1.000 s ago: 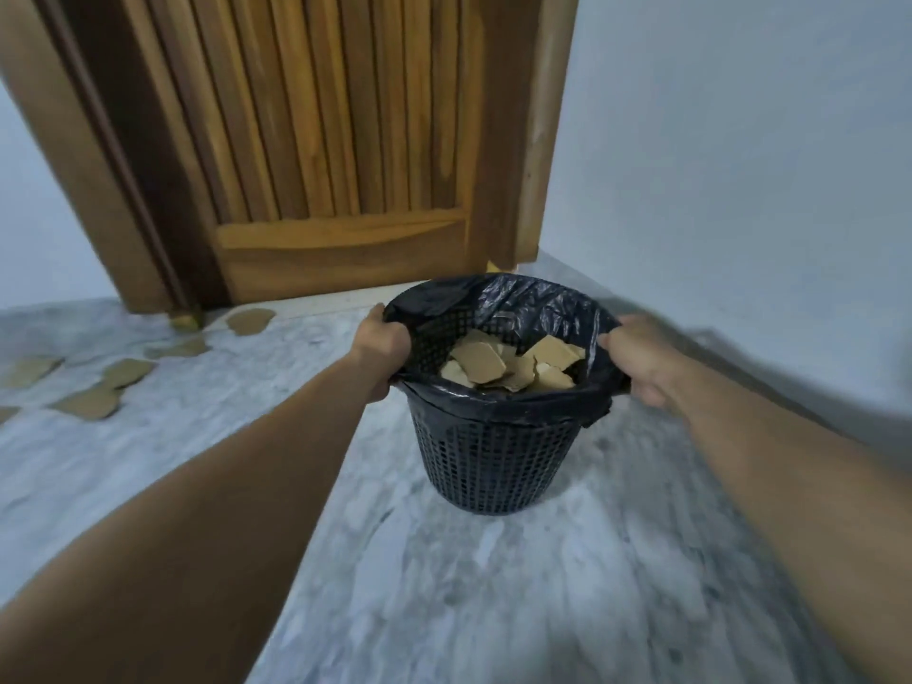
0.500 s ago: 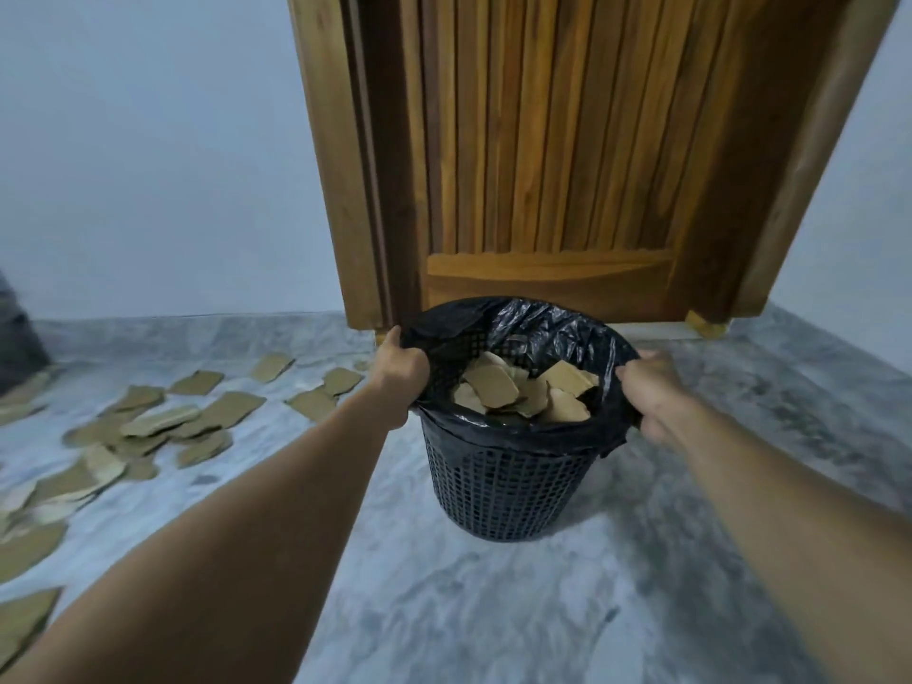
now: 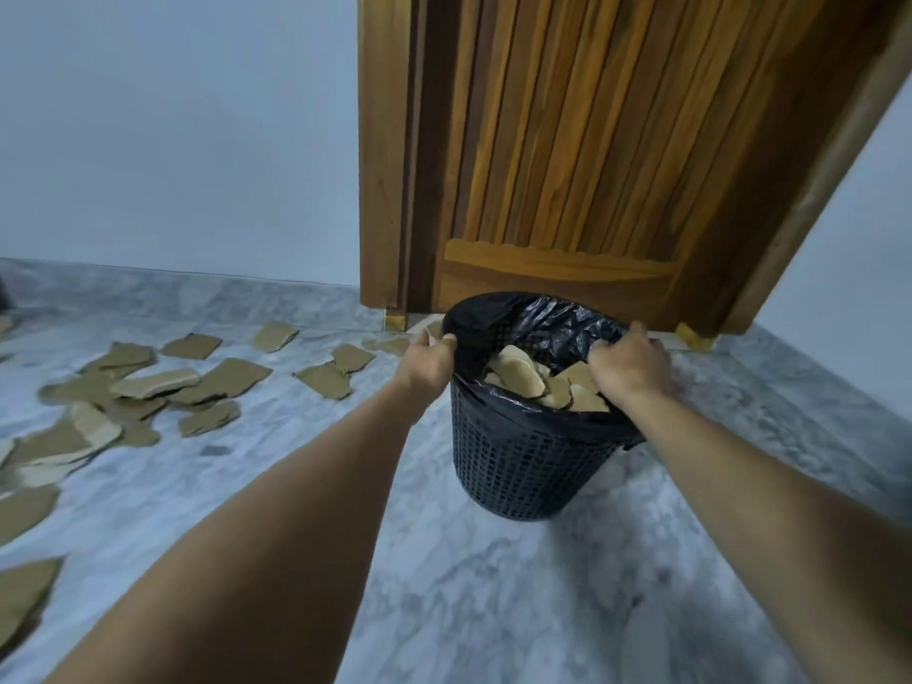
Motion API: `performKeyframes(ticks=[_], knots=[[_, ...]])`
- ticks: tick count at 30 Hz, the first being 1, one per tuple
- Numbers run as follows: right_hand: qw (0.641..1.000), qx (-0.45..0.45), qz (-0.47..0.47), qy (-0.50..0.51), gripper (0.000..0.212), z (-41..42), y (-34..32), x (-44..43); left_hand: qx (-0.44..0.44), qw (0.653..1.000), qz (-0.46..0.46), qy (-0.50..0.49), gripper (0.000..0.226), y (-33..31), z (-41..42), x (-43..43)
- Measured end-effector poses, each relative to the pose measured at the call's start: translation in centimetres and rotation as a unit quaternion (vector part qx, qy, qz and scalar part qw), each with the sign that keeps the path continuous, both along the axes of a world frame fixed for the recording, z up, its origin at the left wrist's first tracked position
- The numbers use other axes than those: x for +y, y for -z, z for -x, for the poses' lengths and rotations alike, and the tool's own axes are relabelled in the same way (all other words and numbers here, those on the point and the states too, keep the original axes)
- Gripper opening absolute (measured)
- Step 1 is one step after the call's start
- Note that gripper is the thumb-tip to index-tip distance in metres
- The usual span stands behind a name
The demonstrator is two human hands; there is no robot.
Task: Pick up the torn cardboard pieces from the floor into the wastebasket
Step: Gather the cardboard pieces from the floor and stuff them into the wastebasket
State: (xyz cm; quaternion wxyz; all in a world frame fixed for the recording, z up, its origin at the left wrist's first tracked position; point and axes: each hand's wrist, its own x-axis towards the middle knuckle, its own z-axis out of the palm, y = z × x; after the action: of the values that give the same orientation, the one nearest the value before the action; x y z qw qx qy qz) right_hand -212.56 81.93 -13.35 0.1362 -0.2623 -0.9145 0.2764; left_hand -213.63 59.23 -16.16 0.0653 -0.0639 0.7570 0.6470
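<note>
**Both hands on the rim of the wastebasket**

We hold the black mesh wastebasket (image 3: 513, 466) with both hands, just in front of the wooden door (image 3: 592, 165). Our left hand (image 3: 427, 360) grips the left side of the rim, with the fingers curled over the edge. Our right hand (image 3: 629, 365) grips the right side of the rim, and its fingers are bent down into the opening. A black plastic liner (image 3: 548, 313) is folded over the top of the wastebasket, and both hands press it against the rim. The wastebasket looks a little tilted. We cannot tell if its bottom touches the floor (image 3: 493, 585) or hangs just above it.

Inside it lies a pile of cardboard (image 3: 518, 375), which comes up near the rim, just beside the right hand.

Many torn cardboard pieces (image 3: 217, 382) are on the grey marble floor to the left of the wastebasket. They are spread out, and some overlap one another. A few lie near the foot of the door frame, just behind the left hand. Others lie at the left edge of the view, closer to us. Behind them a pale wall (image 3: 172, 140) meets the floor.
</note>
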Motion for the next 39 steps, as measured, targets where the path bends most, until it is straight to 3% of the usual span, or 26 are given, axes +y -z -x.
performKeyframes(ticks=[6, 11, 16, 27, 31, 35, 39], knots=[[0.993, 0.041, -0.050, -0.099, 0.054, -0.2, -3.7, -12.6, 0.060, 0.985, 0.162, -0.027, 0.061, 0.3, -0.1, -9.7], [0.975, 0.068, -0.088, -0.192, 0.049, 1.6, -0.1, -21.5, 0.090, 0.956, 0.277, -0.042, 0.061, 3.6, -0.3, -17.6], [0.961, 0.022, -0.083, -0.262, 0.045, 6.0, 4.2, -26.1, 0.081, 0.934, 0.342, -0.064, 0.064, 7.2, 0.7, -23.9], [0.972, -0.112, -0.016, -0.206, 0.057, 15.5, 5.5, -28.4, 0.052, 0.902, 0.429, -0.001, 0.067, 5.9, 8.0, -29.7], [0.975, -0.123, -0.004, -0.187, 0.060, 21.0, 9.2, -27.3, 0.030, 0.885, 0.464, 0.006, 0.088, 10.1, 12.4, -29.1], [0.978, -0.143, 0.015, -0.148, 0.064, 27.2, 14.0, -25.9, -0.028, 0.878, 0.477, 0.013, 0.089, 15.3, 16.0, -28.8], [0.984, -0.139, 0.013, -0.109, 0.063, 33.9, 18.1, -24.6, 0.039, 0.854, 0.516, 0.042, 0.094, 19.5, 20.6, -27.5]])
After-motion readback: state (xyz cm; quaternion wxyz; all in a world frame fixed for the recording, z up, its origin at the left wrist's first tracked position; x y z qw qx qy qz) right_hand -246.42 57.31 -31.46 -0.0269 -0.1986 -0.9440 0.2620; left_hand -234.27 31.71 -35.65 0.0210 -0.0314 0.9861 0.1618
